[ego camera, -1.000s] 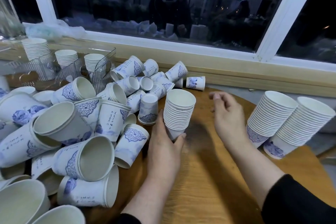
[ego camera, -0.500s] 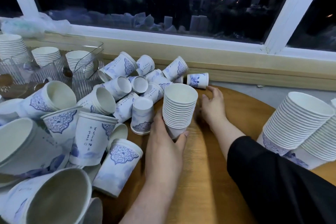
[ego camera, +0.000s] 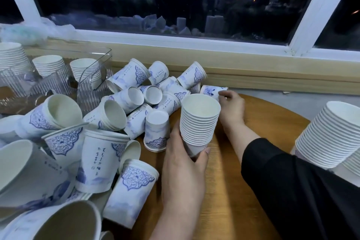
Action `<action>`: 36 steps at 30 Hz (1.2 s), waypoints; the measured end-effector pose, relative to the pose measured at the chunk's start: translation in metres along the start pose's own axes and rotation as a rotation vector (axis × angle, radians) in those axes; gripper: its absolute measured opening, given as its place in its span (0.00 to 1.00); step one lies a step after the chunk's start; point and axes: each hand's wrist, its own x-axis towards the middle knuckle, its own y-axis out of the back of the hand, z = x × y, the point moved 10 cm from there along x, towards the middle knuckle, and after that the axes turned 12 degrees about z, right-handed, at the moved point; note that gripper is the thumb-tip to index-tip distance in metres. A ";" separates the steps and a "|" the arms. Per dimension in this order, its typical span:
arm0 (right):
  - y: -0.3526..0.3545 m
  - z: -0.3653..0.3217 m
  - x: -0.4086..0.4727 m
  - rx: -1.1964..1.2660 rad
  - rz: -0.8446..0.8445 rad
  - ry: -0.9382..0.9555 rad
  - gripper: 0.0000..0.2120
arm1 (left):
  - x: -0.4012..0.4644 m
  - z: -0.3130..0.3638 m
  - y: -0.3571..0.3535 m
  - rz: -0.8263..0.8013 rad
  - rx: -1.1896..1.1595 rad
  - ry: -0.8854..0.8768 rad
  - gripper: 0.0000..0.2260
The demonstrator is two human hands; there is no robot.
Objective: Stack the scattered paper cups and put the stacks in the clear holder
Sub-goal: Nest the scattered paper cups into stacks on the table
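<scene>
My left hand (ego camera: pixel 185 163) grips the base of an upright stack of white paper cups (ego camera: pixel 199 121) at the table's middle. My right hand (ego camera: pixel 231 106) reaches past that stack to a single blue-patterned cup (ego camera: pixel 209 90) lying on its side by the window sill, fingertips at its rim; whether they hold it is unclear. Many white-and-blue paper cups (ego camera: pixel 109 122) lie scattered in a pile on the left. The clear holder (ego camera: pixel 91 84) stands at the back left with short stacks (ego camera: pixel 85 69) in its slots.
The round wooden table (ego camera: pixel 229 181) ends near the window sill (ego camera: pixel 253 78). Two tall leaning cup stacks (ego camera: pixel 331 134) rest at the right edge. Crumpled plastic wrap (ego camera: pixel 37 29) lies on the sill at the far left.
My right hand has reached forward from the table's middle to the lone cup by the sill. The left hand keeps its grip on the stack, and the view has moved closer.
</scene>
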 end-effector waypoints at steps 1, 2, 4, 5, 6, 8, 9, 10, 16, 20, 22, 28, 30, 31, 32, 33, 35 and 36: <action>0.013 -0.007 -0.005 0.034 0.064 0.016 0.08 | 0.000 0.000 0.000 -0.002 0.003 0.004 0.37; 0.026 -0.017 -0.012 0.085 0.130 0.031 0.08 | 0.000 0.000 -0.001 -0.008 0.007 0.006 0.37; 0.051 -0.042 -0.027 0.233 0.218 0.045 0.11 | 0.001 -0.001 -0.001 -0.016 0.008 0.013 0.38; 0.063 -0.058 -0.035 0.324 0.237 0.054 0.12 | 0.001 -0.001 -0.001 -0.019 0.009 0.012 0.38; 0.076 -0.077 -0.043 0.400 0.244 0.080 0.12 | 0.001 0.000 -0.001 -0.021 0.008 0.013 0.38; 0.107 -0.123 -0.062 0.479 0.235 0.195 0.11 | 0.001 0.000 -0.001 -0.022 0.004 0.019 0.37; 0.121 -0.144 -0.071 0.478 0.212 0.270 0.11 | 0.001 0.001 0.000 -0.019 0.003 0.017 0.37; 0.133 -0.165 -0.081 0.457 0.174 0.356 0.10 | 0.002 0.001 0.001 -0.013 0.006 0.015 0.36; 0.130 -0.214 -0.124 0.170 -0.175 0.734 0.11 | 0.002 -0.001 -0.001 -0.032 0.011 0.030 0.37; 0.105 -0.203 -0.140 0.064 -0.397 0.798 0.11 | 0.004 -0.003 0.000 -0.028 0.001 0.046 0.38; 0.102 -0.200 -0.141 0.053 -0.423 0.763 0.11 | 0.005 -0.003 0.000 -0.023 -0.006 0.049 0.37; 0.105 -0.204 -0.130 0.133 -0.229 0.728 0.10 | 0.007 -0.004 0.001 -0.008 -0.005 0.046 0.36; 0.098 -0.184 -0.095 0.161 -0.089 0.538 0.10 | 0.008 -0.003 0.001 -0.003 0.007 0.036 0.36; 0.084 -0.168 -0.077 0.143 -0.088 0.417 0.10 | 0.008 -0.004 0.000 -0.006 0.011 0.033 0.36; 0.066 -0.151 -0.062 0.118 -0.125 0.311 0.10 | 0.008 -0.003 0.000 -0.008 0.011 0.031 0.37; 0.046 -0.136 -0.050 0.090 -0.183 0.235 0.10 | 0.007 -0.004 0.000 -0.008 0.009 0.027 0.37; 0.010 -0.115 -0.035 0.012 -0.300 0.178 0.12 | 0.007 -0.003 0.001 -0.007 0.005 0.016 0.38; -0.004 -0.109 -0.029 -0.050 -0.347 0.188 0.14 | 0.008 -0.002 0.001 -0.006 0.006 0.010 0.38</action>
